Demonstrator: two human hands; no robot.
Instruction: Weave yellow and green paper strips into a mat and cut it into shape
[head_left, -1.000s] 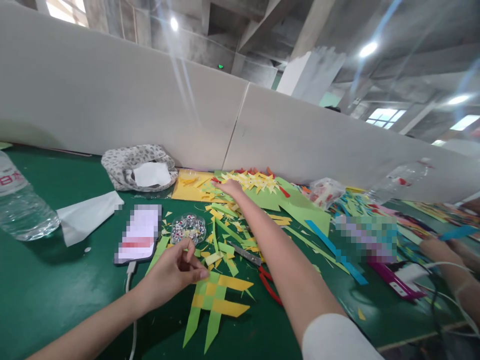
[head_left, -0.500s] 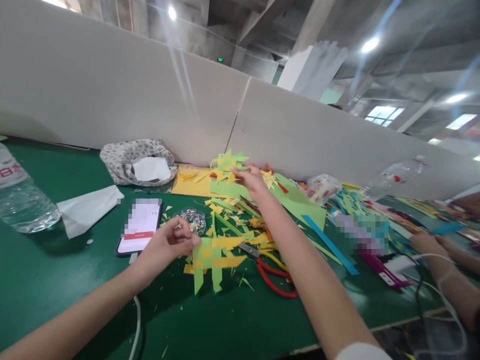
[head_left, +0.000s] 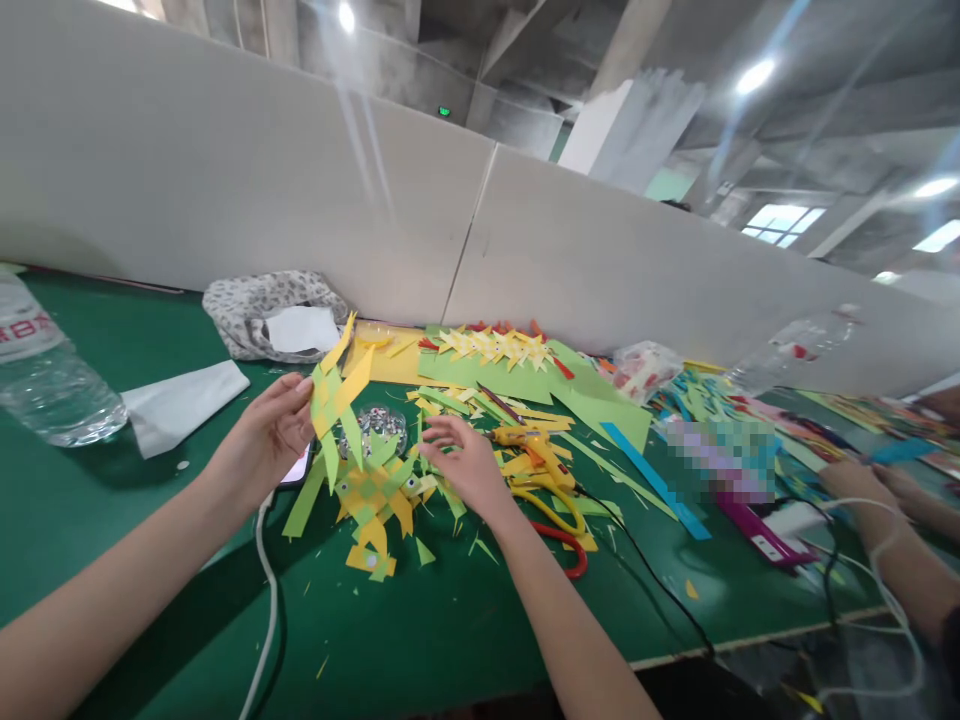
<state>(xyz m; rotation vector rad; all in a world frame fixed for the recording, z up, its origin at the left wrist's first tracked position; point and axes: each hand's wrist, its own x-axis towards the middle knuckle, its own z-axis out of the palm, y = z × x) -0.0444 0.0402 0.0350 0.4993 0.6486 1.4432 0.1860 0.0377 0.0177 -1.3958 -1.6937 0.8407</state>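
My left hand (head_left: pixel 274 430) is closed on a woven paper piece (head_left: pixel 330 400) of green and yellow strips, held upright above the table with loose strip ends sticking out. Below it, on the table, lies another green and yellow woven paper figure (head_left: pixel 375 492) with googly eyes and pointed ends. My right hand (head_left: pixel 469 465) hovers just right of that figure, fingers apart and nothing visible in them. A clear dish of googly eyes (head_left: pixel 386 425) sits between my hands, partly behind the paper. The phone (head_left: pixel 298 468) is mostly hidden by my left hand.
A yellow glue gun (head_left: pixel 532 442) with a black cord and red-handled scissors (head_left: pixel 574 560) lie right of my right hand among paper scraps. Finished woven pieces (head_left: pixel 495 347) lie at the back. A water bottle (head_left: pixel 52 370) stands left; a co-worker's arm (head_left: pixel 885 530) is at right.
My right hand has come back from the rear row of woven pieces toward me. The figure with eyes now lies in front. My left hand has lifted its woven piece up and leftward.
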